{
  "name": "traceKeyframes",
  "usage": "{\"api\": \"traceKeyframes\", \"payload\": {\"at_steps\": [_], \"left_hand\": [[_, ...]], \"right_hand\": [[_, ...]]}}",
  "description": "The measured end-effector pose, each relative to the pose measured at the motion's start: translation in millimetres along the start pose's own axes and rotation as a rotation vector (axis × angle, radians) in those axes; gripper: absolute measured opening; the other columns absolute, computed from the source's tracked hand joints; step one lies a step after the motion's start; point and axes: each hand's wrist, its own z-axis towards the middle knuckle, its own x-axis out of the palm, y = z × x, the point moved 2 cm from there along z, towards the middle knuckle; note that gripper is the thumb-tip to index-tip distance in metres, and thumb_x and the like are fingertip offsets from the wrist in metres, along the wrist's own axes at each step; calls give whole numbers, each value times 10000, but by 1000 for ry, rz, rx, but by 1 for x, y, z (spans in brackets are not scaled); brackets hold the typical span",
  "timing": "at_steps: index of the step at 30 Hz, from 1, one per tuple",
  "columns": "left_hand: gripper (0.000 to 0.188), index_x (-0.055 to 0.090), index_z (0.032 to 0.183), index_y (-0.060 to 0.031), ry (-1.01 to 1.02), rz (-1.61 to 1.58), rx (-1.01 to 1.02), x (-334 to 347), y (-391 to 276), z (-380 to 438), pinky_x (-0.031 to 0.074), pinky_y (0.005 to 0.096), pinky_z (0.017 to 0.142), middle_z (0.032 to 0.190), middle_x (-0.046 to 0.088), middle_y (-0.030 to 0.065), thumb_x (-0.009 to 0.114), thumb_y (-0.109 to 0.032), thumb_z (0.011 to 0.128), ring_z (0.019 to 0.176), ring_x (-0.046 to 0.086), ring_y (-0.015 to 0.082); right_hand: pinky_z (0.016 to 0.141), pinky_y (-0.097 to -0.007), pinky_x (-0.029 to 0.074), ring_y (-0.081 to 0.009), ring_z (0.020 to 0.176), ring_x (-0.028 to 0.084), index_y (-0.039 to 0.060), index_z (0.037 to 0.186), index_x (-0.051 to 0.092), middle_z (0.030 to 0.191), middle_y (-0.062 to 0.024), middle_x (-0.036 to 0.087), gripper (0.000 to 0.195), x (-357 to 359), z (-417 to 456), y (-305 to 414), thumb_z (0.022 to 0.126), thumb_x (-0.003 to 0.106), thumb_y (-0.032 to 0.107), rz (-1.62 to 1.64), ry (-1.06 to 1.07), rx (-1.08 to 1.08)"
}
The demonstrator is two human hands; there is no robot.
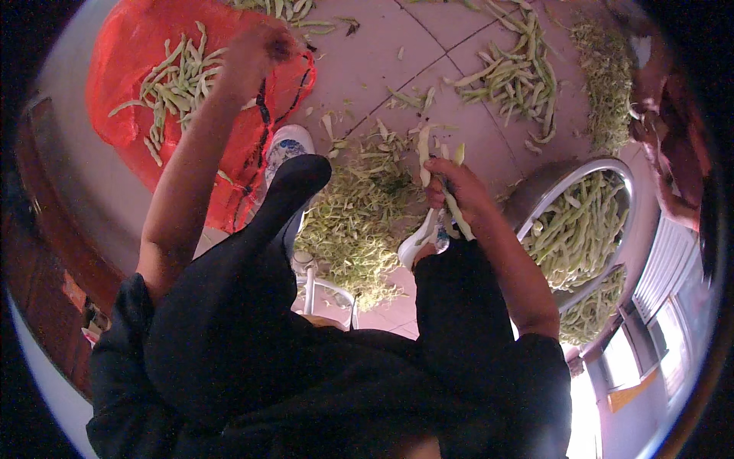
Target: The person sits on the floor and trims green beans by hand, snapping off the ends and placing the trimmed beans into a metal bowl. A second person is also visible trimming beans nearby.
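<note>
My right hand [461, 186] grips several pale green bean pods [424, 152] above my right knee, some sticking up past the thumb and one hanging below the palm. My left hand [258, 51] is blurred over the far right side of a red mesh bag [114, 69]; whether it holds anything cannot be made out. A heap of whole bean pods [180, 86] lies on the bag, partly hidden by my left forearm. Between my feet, a pile of bean strings and trimmed bits [355, 224] covers the floor tiles.
A metal basin [628, 172] full of bean pods [579, 229] stands at my right. More pods [516, 80] lie loose on the tiled floor ahead. Another person's arm [676, 189] is at the far right, beside a strip of trimmings [602, 86].
</note>
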Motion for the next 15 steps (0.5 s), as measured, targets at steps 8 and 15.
{"api": "traceKeyframes", "payload": {"at_steps": [8, 15], "left_hand": [[367, 503, 1170, -38, 348, 1073, 426, 179, 50, -28, 392, 402, 932, 1160, 527, 172, 568, -151, 827, 1125, 475, 341], [229, 518, 946, -19, 461, 1097, -125, 179, 17, -33, 408, 471, 627, 708, 554, 200, 443, -234, 922, 706, 555, 401]], "right_hand": [[364, -241, 312, -98, 370, 374, -4, 853, 553, 500, -11, 425, 315, 22, -22, 5, 810, 566, 308, 255, 715, 83], [565, -242, 467, -169, 570, 572, 16, 891, 600, 658, -60, 598, 162, 1, -6, 48, 830, 599, 166, -746, -222, -510]]}}
